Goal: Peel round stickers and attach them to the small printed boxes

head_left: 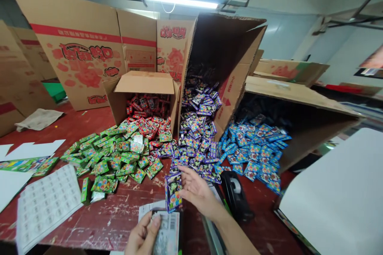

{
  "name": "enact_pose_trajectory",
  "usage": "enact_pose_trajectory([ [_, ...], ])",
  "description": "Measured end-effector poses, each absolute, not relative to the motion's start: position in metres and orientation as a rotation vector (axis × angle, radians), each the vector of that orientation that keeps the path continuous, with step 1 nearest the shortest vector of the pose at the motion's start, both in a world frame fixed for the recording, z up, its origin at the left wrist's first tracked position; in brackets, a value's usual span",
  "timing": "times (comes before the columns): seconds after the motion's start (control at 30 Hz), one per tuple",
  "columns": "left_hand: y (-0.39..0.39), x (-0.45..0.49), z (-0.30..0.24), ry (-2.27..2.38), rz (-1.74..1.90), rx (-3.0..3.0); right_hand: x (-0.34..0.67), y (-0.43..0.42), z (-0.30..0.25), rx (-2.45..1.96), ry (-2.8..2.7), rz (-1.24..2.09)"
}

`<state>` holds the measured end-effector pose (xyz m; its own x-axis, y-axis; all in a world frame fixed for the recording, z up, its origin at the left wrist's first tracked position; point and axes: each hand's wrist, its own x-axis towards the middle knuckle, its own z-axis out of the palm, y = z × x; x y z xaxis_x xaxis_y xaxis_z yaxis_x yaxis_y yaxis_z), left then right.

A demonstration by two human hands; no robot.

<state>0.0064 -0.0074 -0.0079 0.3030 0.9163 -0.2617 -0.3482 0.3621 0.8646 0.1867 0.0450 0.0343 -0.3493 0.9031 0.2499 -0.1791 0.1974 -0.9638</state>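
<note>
My right hand (pixel 197 192) holds a small purple packet (pixel 172 192) by its edge, just in front of the purple pile (pixel 197 135). Near the table's front edge my left hand (pixel 143 237) grips a flat card or booklet (pixel 167 231) with printed stickers, thumb on top. Four heaps of small packets lie on the red table (pixel 119 215): green packets (pixel 110 155) at left, red packets (pixel 149 123), purple ones in the middle and blue packets (pixel 257 147) at right.
Open cardboard boxes (pixel 215 55) lie tipped on their sides behind the piles, spilling packets. A black tape dispenser (pixel 236 193) sits right of my right hand. A sticker sheet (pixel 44 203) lies at the front left, a white board (pixel 338 199) at right.
</note>
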Motion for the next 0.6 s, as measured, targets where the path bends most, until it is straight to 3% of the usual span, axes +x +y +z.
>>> enact_pose_trajectory([
  [0.17, -0.010, 0.010, 0.000, 0.874, 0.989, 0.852, 0.189, 0.048, 0.055, -0.778, -1.479, 1.251],
  [0.37, -0.006, 0.009, -0.012, 0.790, 0.936, 0.835, 0.200, 0.048, 0.056, -1.027, -1.990, 1.126],
  [0.6, -0.008, 0.011, -0.007, 0.853, 0.995, 0.816, 0.211, 0.041, 0.055, -0.983, -2.106, 1.104],
])
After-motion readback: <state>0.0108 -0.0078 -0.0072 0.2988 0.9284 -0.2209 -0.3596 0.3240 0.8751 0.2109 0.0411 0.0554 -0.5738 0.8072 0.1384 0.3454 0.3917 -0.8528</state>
